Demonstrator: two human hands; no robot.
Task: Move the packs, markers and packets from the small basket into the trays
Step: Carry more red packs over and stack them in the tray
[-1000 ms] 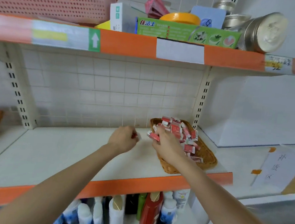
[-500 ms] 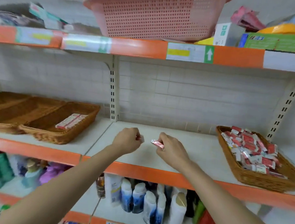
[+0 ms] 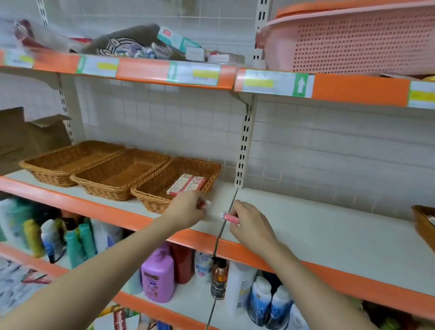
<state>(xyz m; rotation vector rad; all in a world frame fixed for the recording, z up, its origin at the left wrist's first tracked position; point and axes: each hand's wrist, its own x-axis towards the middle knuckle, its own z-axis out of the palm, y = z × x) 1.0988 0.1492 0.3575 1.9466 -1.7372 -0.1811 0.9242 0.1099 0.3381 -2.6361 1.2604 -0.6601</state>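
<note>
Three wicker trays (image 3: 122,175) sit side by side on the shelf (image 3: 310,224), long sides touching, so each kind of item can likely get its own bin; the two on the left look bare, while the rightmost holds a neat row of red-and-white packs (image 3: 187,184) laid flat against its right wall. Just in front of that tray, the left hand (image 3: 185,210) is curled around a small pink-and-white packet (image 3: 205,203), poised near the rim for a short drop. Beside it, the right hand (image 3: 248,224) pinches another pink packet (image 3: 230,217) by one end. Far right, the small basket (image 3: 429,231) holding more packs stands well apart.
</note>
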